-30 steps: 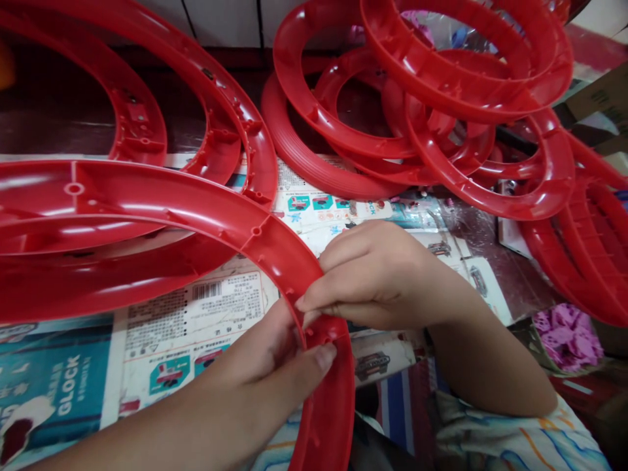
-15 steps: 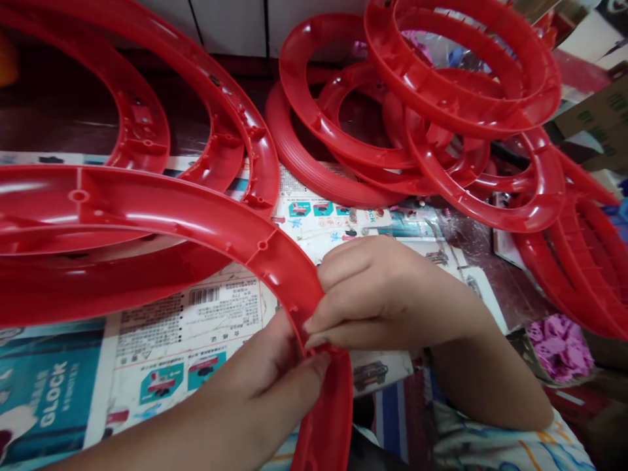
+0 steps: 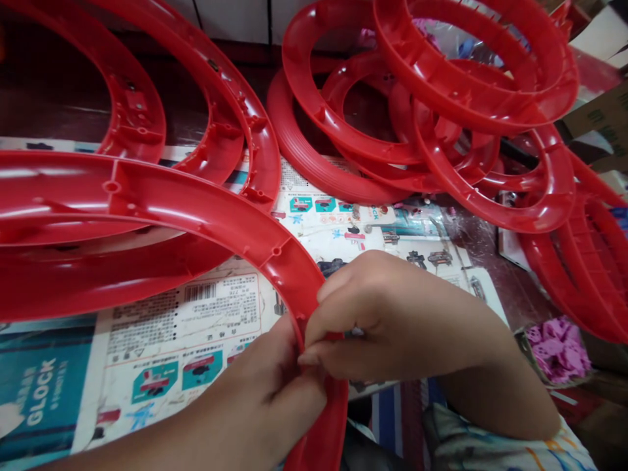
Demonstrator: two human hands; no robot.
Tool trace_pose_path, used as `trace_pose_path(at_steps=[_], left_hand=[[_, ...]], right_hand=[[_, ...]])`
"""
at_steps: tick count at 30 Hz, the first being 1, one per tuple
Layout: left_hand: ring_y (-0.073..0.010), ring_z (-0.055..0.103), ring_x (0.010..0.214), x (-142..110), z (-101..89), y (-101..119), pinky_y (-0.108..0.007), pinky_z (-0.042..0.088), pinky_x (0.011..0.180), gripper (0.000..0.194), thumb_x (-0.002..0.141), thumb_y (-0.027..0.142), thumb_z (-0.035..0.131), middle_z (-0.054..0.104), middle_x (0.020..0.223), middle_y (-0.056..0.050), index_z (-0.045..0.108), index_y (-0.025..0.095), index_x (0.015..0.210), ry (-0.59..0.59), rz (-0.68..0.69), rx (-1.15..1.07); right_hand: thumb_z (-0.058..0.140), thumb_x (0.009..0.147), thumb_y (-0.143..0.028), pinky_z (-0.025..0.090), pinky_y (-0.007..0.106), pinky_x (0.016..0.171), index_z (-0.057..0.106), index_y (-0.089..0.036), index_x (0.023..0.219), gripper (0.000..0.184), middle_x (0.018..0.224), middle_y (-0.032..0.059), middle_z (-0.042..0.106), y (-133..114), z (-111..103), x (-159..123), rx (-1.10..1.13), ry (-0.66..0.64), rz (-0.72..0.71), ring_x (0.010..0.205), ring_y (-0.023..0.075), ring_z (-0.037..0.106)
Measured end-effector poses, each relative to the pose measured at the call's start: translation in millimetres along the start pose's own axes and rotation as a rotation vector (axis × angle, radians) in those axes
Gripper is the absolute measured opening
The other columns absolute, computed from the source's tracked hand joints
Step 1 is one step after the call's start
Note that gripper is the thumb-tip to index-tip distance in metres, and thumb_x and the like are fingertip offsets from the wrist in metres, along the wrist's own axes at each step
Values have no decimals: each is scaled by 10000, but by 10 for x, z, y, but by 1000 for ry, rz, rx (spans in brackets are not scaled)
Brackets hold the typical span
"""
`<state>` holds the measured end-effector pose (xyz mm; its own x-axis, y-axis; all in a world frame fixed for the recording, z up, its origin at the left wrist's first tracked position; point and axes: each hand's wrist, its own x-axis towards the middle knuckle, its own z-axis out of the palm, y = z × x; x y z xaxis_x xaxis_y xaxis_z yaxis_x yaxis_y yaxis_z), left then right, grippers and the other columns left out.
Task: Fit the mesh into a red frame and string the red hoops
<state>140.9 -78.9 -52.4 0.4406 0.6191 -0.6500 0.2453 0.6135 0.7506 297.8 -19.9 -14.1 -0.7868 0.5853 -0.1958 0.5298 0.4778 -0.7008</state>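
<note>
A large red plastic ring [image 3: 161, 212] arcs from the left edge down to the bottom centre, held close to me. My left hand [image 3: 265, 392] grips its rim from below and inside, thumb pressed on the edge. My right hand [image 3: 387, 320] is closed over the same stretch of rim from the right, fingers curled and pinched together. Whatever small part sits under the fingertips is hidden.
Printed toy packaging sheets [image 3: 196, 327] cover the table. Two more red rings [image 3: 235, 124] lie at the back left. A pile of several red rings [image 3: 441, 118] is stacked at the back right and down the right edge. Purple bits [image 3: 559, 343] lie at the lower right.
Both hands have slid a little down and toward me along the rim. The right hand's fingers have curled tighter over the edge, and the ring has shifted slightly.
</note>
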Motion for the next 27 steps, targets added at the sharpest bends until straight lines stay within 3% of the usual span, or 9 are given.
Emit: trace_pose_path(at_steps=[3,7,12,15,22,27], left_hand=[[-217,557,820,-6,10,-18,-346,422,732,146,685,311,458,614,789,16,528,231,785,21,-6,-4],[-226,575,794,3,-13,-71,-345,439,678,144,717,331,463,623,784,10,538,238,798,2,-34,78],[-240,592,921,68,-52,-170,-317,490,713,191,789,305,461,653,892,-12,566,248,937,-80,128,54],[-230,603,875,86,-59,-196,-325,495,723,200,823,326,433,646,844,-5,568,255,951,-108,131,55],[-167,507,647,56,-29,-99,-254,429,551,191,816,403,494,535,680,0,572,228,820,-114,119,-170],[-143,436,630,43,-41,-66,-245,368,557,154,832,370,488,460,672,27,550,229,833,-97,98,-219]], right_hand=[[621,838,-189,334,199,520,698,-179,625,227,565,-38,603,-20,8,-7,-5,-67,81,520,52,459],[612,852,-238,315,213,512,670,-181,590,274,551,-41,591,-49,41,3,-15,-62,129,513,54,440],[647,726,-70,249,225,468,523,-163,518,259,527,-52,501,-100,72,31,-254,-25,87,481,45,353],[618,693,-36,202,253,448,477,-163,489,279,507,-45,477,-114,67,35,-372,-48,120,458,53,312],[574,760,-37,208,280,457,455,-166,499,314,509,-39,421,-64,31,-27,-305,116,29,467,62,290],[526,868,-147,218,282,472,468,-169,507,366,506,-46,385,-38,21,-28,-304,191,-24,471,69,285]])
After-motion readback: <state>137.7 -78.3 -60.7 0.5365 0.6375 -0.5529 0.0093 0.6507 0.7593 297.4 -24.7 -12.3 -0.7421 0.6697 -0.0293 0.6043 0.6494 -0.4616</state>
